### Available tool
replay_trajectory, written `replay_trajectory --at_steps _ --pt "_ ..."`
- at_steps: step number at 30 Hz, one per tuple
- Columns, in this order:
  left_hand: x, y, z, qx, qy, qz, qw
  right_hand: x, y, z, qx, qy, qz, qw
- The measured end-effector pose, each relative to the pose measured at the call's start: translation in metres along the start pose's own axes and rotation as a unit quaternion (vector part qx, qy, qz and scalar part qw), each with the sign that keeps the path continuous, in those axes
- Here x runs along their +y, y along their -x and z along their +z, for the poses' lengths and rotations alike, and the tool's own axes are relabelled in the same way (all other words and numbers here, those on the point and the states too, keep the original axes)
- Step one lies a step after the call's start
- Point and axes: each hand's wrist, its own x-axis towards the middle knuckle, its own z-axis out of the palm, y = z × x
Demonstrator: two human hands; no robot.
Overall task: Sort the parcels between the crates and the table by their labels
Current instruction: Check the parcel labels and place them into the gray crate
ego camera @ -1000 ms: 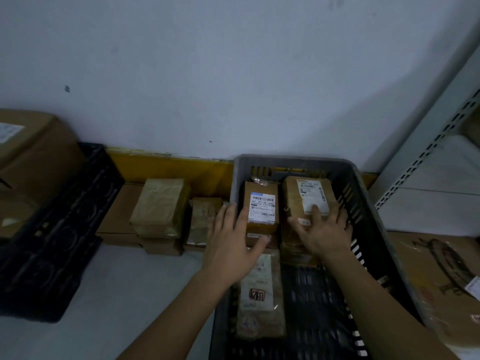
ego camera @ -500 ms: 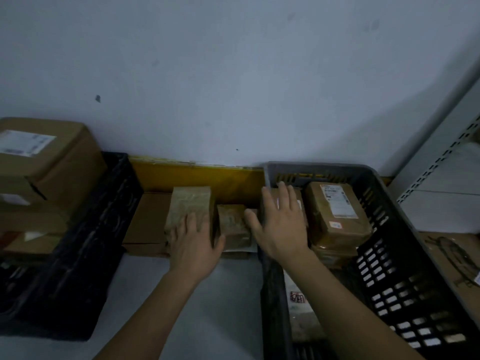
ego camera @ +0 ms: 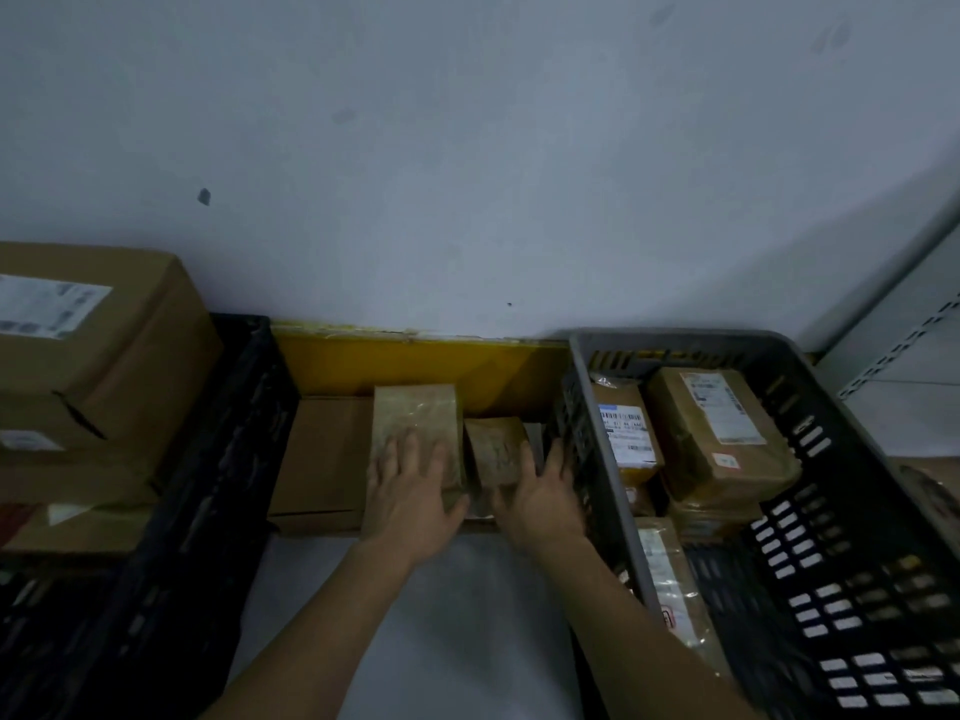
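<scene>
Brown taped parcel (ego camera: 415,423) under left hand (ego camera: 410,491), label seemingly hidden.

Brown parcels (ego camera: 415,428) lie between black crate (ego camera: 208,485) and grey crate (ego camera: 602,459).

Left arm: bare forearm reaching forward from the lower middle.
Left hand (ego camera: 415,485): palm down, fingers straight and spread, lying flat.
Right arm: bare forearm angling in from the lower right.
Right hand (ego camera: 543,493): palm down, fingers extended forward, thumb spread out leftward.
</scene>
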Motion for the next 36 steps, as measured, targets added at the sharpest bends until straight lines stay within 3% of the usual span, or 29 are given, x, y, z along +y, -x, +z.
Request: replay_trajectory --at_steps 3,11,17,28,33,36 --pt "-0.005 -0.008 0.012 -0.008 -0.014 -0.011 1.0 0.001 -0.019 0.012 -0.015 0.007 0.014 1.0" --pt "-0.003 -0.015 0.029 0.069 -0.046 -0.021 0.996 0.003 -0.052 0.045 -0.092 -0.014 0.054 0.994" --pt "-0.003 -0.018 0.038 0.098 -0.054 -0.022 0.994 0.001 -0.069 0.057 -0.107 -0.047 0.061 0.991" --pt "-0.008 -0.023 0.029 0.092 -0.016 -0.036 0.995 -0.002 -0.046 0.032 -0.011 -0.08 0.056 0.995" --pt "0.0 -0.019 -0.006 0.06 0.119 -0.068 0.989 -0.009 0.001 0.005 0.087 -0.109 0.02 0.99" --pt "0.016 -0.006 -0.034 0.05 0.269 -0.067 0.96 -0.01 0.034 -0.016 0.134 -0.138 -0.006 0.981"
